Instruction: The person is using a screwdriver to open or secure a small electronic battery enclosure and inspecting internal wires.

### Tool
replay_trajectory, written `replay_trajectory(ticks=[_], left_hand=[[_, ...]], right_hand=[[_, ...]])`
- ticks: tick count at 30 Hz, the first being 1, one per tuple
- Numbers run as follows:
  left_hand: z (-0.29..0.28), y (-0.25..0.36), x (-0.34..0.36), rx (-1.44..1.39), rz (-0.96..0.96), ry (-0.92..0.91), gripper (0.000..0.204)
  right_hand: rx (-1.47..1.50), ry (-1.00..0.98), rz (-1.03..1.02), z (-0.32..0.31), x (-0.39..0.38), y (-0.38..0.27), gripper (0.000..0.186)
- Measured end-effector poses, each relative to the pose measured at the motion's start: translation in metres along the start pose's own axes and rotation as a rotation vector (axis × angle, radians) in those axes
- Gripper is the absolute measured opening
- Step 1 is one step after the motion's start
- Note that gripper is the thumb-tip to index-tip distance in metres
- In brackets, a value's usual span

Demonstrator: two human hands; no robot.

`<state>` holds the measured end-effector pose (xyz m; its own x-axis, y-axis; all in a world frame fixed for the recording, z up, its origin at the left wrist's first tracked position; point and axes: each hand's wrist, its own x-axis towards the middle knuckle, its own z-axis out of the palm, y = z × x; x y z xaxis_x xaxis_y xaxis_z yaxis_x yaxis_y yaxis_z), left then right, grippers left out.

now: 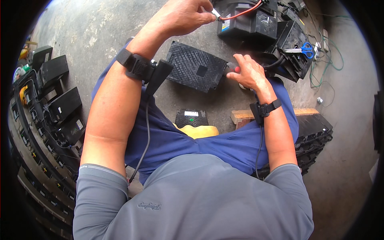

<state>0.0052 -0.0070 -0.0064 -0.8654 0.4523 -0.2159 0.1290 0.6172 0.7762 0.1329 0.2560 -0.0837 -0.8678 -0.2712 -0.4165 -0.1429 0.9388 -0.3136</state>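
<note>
The left hand [182, 16] reaches forward over the concrete floor [100, 28] and pinches the end of a red wire [240, 15] between thumb and fingertips, the other fingers curled in close; a small pale metal tip shows just past the pinch. The wire runs from there across the top of a black battery [248, 22] standing at the far edge of the view. It looks light and limp — it will likely bend wherever it is pushed, so the sound place to hold it seems to be right by the tip, as the hand does now. The right hand [250, 72] is closed around a tool with a red handle [237, 69], fingers wrapped tight so that only a bit of the handle shows; what the working end is cannot be told. This hand sits just beside a flat black ribbed cover [196, 66] lying on the floor, and near a second open black battery case [292, 52] with blue-handled scissors [302, 49] resting on top. The batteries look heavy and rigid — better shifted by their bodies than by any lead. More black batteries [60, 104] line the left side.
</note>
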Motion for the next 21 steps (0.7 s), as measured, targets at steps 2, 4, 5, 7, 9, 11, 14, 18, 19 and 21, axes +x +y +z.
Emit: replay_trajectory(ticks=[2, 4, 5, 7, 9, 11, 14, 18, 19, 21], left_hand=[[0.002, -0.002, 0.002, 0.013, -0.012, 0.008, 0.037], [-0.002, 0.004, -0.002, -0.004, 0.006, -0.001, 0.037], [-0.003, 0.007, -0.002, -0.020, 0.022, -0.008, 0.037], [0.000, 0.001, 0.000, -0.004, 0.003, 0.000, 0.037], [0.001, -0.003, 0.001, 0.010, -0.016, 0.004, 0.037], [0.002, -0.005, 0.001, 0.000, -0.025, 0.004, 0.037], [0.002, -0.005, 0.002, 0.005, -0.027, -0.008, 0.037], [0.005, -0.006, 0.004, 0.008, -0.014, -0.005, 0.037], [0.005, -0.007, 0.004, 0.002, -0.012, -0.005, 0.037], [0.005, -0.008, 0.004, -0.006, -0.012, -0.005, 0.037]], right_hand=[[0.002, -0.064, 0.058, 0.001, 0.005, -0.001, 0.035], [-0.070, -0.189, 0.158, 0.007, 0.009, 0.003, 0.035], [-0.070, -0.190, 0.161, 0.011, 0.007, 0.007, 0.035], [-0.027, 0.029, -0.066, 0.012, 0.002, 0.009, 0.034], [-0.036, 0.068, -0.110, 0.009, 0.002, 0.008, 0.037], [-0.043, 0.105, -0.152, 0.003, 0.000, 0.004, 0.041], [0.023, 0.024, -0.034, 0.001, 0.001, 0.000, 0.038], [-0.043, -0.150, 0.121, 0.012, 0.008, 0.008, 0.042], [-0.073, -0.186, 0.115, 0.013, 0.009, 0.009, 0.043], [-0.020, -0.074, 0.013, 0.011, 0.005, 0.010, 0.040]])
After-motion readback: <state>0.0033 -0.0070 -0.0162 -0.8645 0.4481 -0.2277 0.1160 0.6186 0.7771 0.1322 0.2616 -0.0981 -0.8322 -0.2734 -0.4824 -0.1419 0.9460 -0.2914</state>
